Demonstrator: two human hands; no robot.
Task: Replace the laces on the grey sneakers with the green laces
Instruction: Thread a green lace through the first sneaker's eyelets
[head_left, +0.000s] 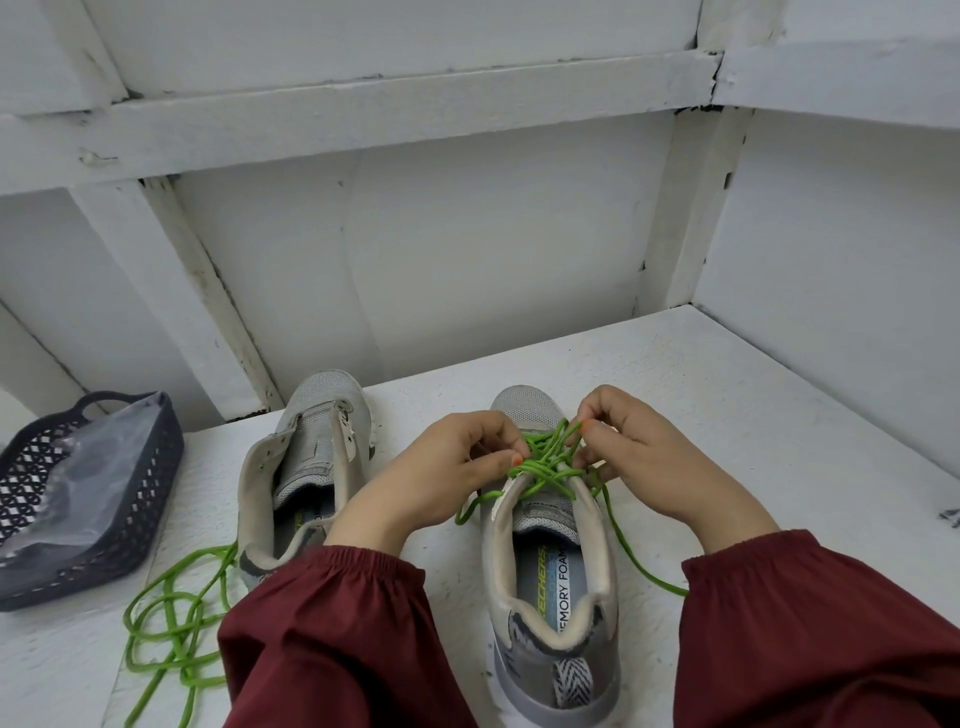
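Note:
Two grey sneakers stand on a white surface, toes pointing away from me. The right sneaker carries a green lace crossed through its eyelets. My left hand pinches the lace at the left side of the eyelets. My right hand pinches the lace at the right side, near the toe. Loose lace ends trail down both sides of this shoe. The left sneaker has no lace in it. A second green lace lies in a loose tangle by its heel.
A dark lattice basket holding a clear plastic bag sits at the left. White walls with wooden framing close in behind and to the right. Bare white surface lies right of the shoes.

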